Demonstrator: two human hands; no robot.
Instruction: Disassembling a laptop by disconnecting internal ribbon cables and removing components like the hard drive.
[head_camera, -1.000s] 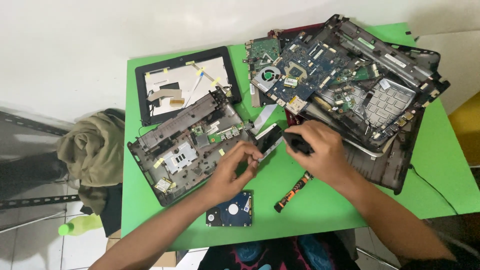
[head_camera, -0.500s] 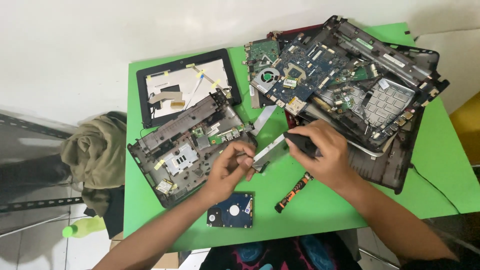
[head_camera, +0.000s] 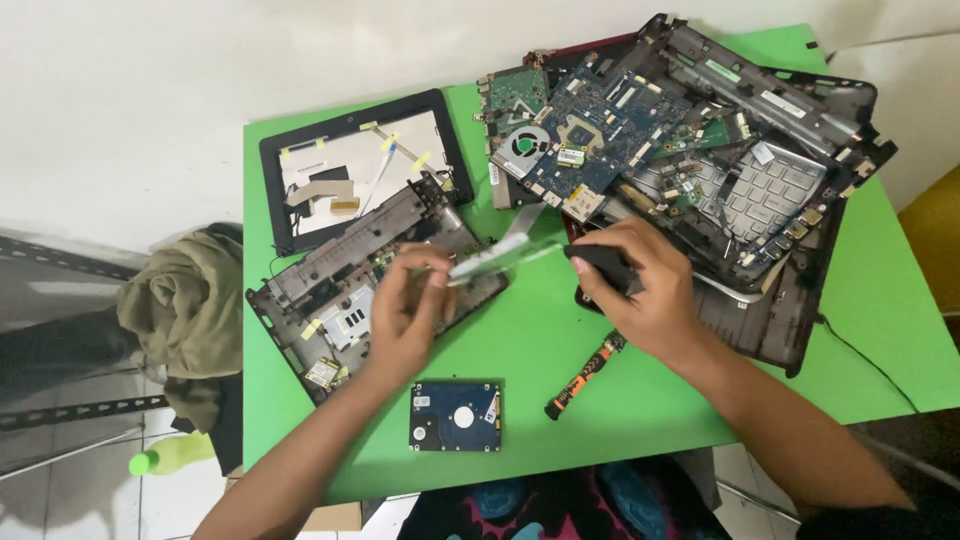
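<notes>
Drive bracket (head_camera: 495, 258), thin metal (bends easily, I'd say): left hand (head_camera: 405, 315) pinches its near end, right hand (head_camera: 640, 290) clamps black part (head_camera: 602, 266) opposite.

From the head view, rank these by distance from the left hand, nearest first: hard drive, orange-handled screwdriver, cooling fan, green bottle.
1. Hard drive: just below the left hand, near the table's front edge.
2. Orange-handled screwdriver: to its right, under the right forearm.
3. Cooling fan: up on the motherboard, farther back.
4. Green bottle: off the table, on the floor at left.
</notes>
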